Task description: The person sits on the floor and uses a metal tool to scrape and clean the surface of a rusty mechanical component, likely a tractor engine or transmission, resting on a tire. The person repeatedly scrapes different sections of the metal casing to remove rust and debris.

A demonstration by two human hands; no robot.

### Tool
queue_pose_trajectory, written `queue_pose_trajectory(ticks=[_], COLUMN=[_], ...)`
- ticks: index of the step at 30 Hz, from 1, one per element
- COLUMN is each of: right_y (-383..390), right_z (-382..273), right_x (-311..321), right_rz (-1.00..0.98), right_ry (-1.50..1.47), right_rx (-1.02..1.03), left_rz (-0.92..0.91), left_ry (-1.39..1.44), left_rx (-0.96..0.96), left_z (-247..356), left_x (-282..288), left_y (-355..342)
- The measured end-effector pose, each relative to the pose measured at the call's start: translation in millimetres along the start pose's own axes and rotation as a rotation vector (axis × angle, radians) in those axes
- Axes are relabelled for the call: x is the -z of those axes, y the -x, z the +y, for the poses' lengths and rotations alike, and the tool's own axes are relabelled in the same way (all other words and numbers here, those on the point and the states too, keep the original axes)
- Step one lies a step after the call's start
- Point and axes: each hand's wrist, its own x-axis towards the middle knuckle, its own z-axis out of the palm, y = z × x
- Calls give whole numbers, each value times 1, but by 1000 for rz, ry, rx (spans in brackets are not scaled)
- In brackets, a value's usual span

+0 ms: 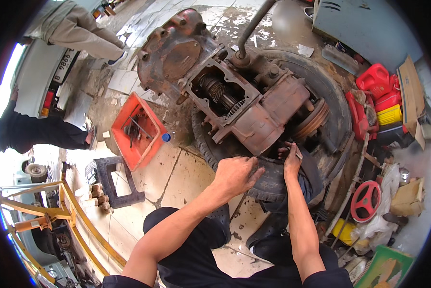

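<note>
A rusty gearbox point(256, 129) lies on a large tyre point(268, 180), its upper opening exposing the gears and shaft point(220, 93). My left hand point(237, 174) is at the casing's near corner, above the tyre; its fingers are curled in, and what they grip, if anything, is hidden. Just to the right, beside the casing's lower edge, my right hand point(291, 159) has bent fingers. A small pale piece shows at its fingertips, too small to name. A grooved pulley point(311, 120) sits on the gearbox's right side.
An orange-red crate point(150, 154) with metal tools stands left, beside a dark square frame point(117, 182) and a blue-capped bottle point(166, 138). Yellow metal framing point(83, 230) fills the lower left. Red canisters point(375, 81) and a red handwheel point(365, 201) are right. Two people point(76, 29) stand at left.
</note>
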Motion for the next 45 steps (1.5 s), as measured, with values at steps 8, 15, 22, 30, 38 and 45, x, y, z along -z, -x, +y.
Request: queue_pose_trajectory(ticks=[8,15,22,30,38,45], right_y=[43,94,78,91,42,-2], right_z=[-20,-81,-148,-174,-206,-226], right_x=[-8,4,27,8,-7,-58], right_rz=[11,114,98,-18,-56,-200], right_ry=[-73,-64,-45,83,183,491], right_rx=[-192,-292,-261,-199,-79,113], left_rz=[-38,57,44,-49,-514,-661], left_ry=[162,327,329,-56,14,63], left_rx=[148,365,466,513,794,802], left_z=[17,31,38,-18,-28,-37], left_x=[2,-4,-8,-12,-21,-18], left_y=[3,37,36,-95,-147,-145])
